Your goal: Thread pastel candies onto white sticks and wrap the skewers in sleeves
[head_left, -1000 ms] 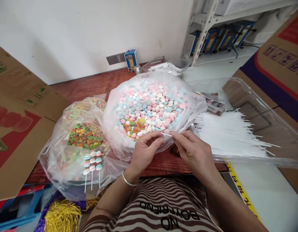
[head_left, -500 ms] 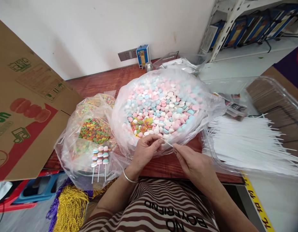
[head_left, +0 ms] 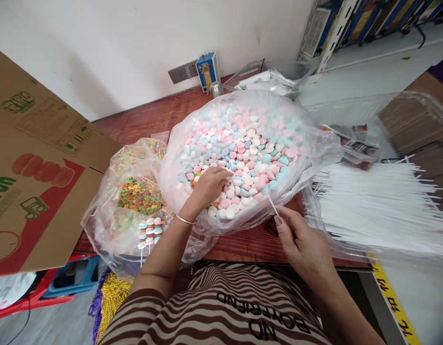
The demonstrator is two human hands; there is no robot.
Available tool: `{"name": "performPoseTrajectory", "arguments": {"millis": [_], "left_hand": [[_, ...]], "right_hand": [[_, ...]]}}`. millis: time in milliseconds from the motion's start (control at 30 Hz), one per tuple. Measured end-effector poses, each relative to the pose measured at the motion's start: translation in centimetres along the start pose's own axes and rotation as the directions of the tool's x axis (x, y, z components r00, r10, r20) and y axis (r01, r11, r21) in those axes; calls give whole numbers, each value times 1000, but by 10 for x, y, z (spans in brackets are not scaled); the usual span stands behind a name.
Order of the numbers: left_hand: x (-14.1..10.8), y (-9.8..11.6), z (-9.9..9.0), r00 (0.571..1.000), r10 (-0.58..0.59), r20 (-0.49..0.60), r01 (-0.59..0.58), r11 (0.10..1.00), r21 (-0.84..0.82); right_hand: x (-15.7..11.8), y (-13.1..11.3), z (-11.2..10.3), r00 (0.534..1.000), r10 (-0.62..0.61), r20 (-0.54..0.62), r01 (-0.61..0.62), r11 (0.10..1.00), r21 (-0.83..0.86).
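My right hand (head_left: 297, 237) pinches a thin white stick (head_left: 272, 203) by its lower end, and the stick points up and left with nothing on its visible length. Over the large clear bag (head_left: 308, 167), my left hand (head_left: 211, 187) reaches in among pink, white and blue round candies (head_left: 248, 165). Its fingers are bent forward and slightly apart, with the tips at the candies. What lies under the palm is hidden. Left of my left forearm, several finished candy skewers (head_left: 149, 232) lie side by side on plastic, partly covered by the arm.
A smaller bag of coloured ring candies (head_left: 140, 196) sits on the left beside a large cardboard box (head_left: 45, 167). On the right, a clear tray (head_left: 336, 249) holds many white sticks (head_left: 376, 208). A blue device (head_left: 207, 72) and a metal cup (head_left: 216, 89) stand by the wall.
My left hand has left the stick and moved up and left onto the candies in the large bag. My right hand keeps the stick, now tilted upward and slightly further right.
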State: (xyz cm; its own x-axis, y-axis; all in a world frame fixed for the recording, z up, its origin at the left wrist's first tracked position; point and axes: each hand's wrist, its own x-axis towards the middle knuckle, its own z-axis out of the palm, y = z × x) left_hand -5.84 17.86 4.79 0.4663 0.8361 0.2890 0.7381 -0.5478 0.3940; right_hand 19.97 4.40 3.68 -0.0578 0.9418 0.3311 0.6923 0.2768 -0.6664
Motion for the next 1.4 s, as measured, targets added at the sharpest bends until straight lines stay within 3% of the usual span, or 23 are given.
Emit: {"name": "performPoseTrajectory", "arguments": {"millis": [133,267,333,433,500,567,867,1033,1133,1300,1400], "left_hand": [[13,-1,6,995,10,100,-6,999,-41],[16,-1,6,986,-169,4,168,972,-162],[16,0,3,950,-311,-34,285,905,-317],[15,1,-6,879,-476,30,410,723,-556],[13,0,-14,857,-499,127,455,618,-641],[11,-2,-21,853,-479,206,482,574,-662],[-20,2,-59,828,-359,431,559,579,-593],[-34,3,-55,787,-436,438,617,526,-585],[-37,2,-47,768,-418,485,640,512,-573],[-48,2,-40,807,-401,433,587,624,-517],[-58,9,-36,858,-418,298,510,760,-404]], "right_hand": [[-1,2,1,1000,-2,-24,3,1000,9],[-1,2,1,999,7,-32,-6,1000,30],[-1,1,0,999,10,-32,-9,999,33],[-1,1,0,999,5,-45,-4,1000,27],[-1,2,0,999,2,-54,0,1000,27],[-1,2,0,998,-1,-56,3,999,32],[-1,4,1,998,-8,-57,8,1000,-2],[0,5,5,999,-11,-47,10,1000,-23],[0,6,6,999,-24,-46,23,999,-24],[-2,6,5,999,-17,-38,16,999,-41],[-3,1,5,999,-31,-40,31,999,-19]]}}
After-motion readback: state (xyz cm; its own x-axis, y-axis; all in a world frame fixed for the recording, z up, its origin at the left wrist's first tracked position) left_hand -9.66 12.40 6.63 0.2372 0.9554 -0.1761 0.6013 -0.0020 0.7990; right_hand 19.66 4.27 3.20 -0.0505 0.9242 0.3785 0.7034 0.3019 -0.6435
